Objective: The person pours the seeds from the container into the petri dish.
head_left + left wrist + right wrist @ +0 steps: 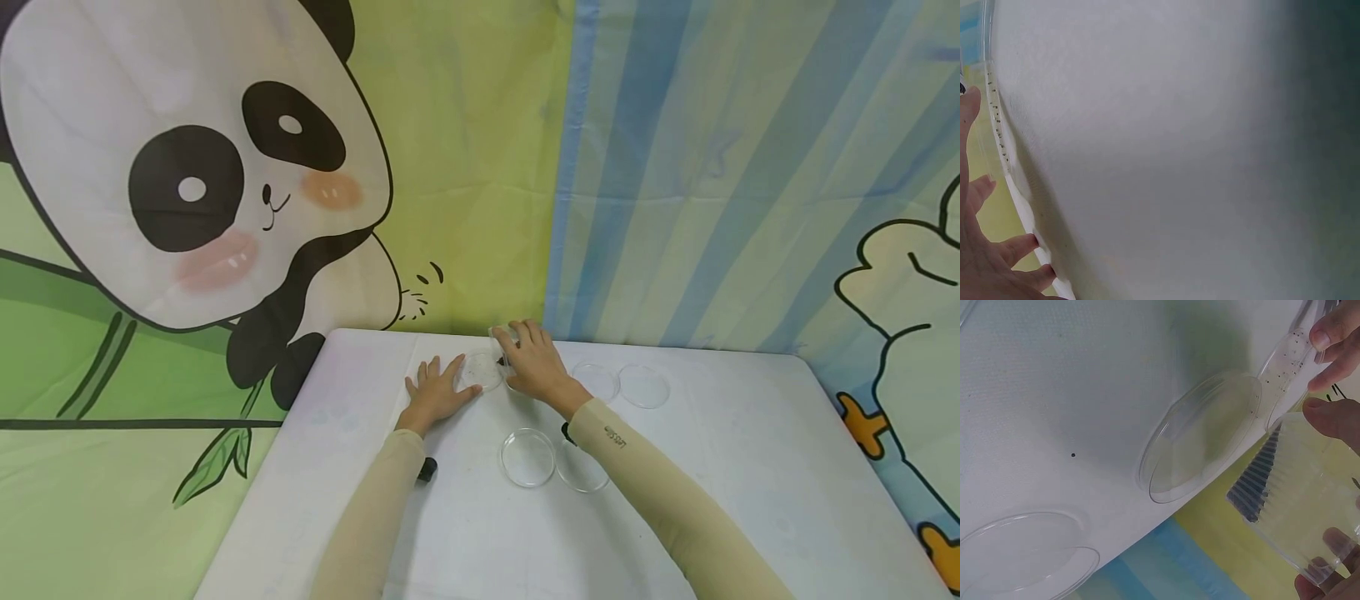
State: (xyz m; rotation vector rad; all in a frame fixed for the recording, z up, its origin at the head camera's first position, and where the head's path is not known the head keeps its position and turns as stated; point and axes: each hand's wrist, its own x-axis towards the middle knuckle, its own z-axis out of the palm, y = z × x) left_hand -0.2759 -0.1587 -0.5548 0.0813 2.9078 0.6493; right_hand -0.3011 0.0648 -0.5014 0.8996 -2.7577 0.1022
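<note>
Right hand (536, 362) is gripping tilted clear container (1305, 494); can't tell mouth direction or long axis. Left hand (438, 392), fingers spread, is touching speckled dish (483, 372), flat, far side of table (712, 492).

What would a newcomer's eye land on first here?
The huge panda printed on the backdrop, upper left in the head view. Then, toward the far edge of the white table, the right hand grips a clear container and the left hand is at a speckled dish.
</note>
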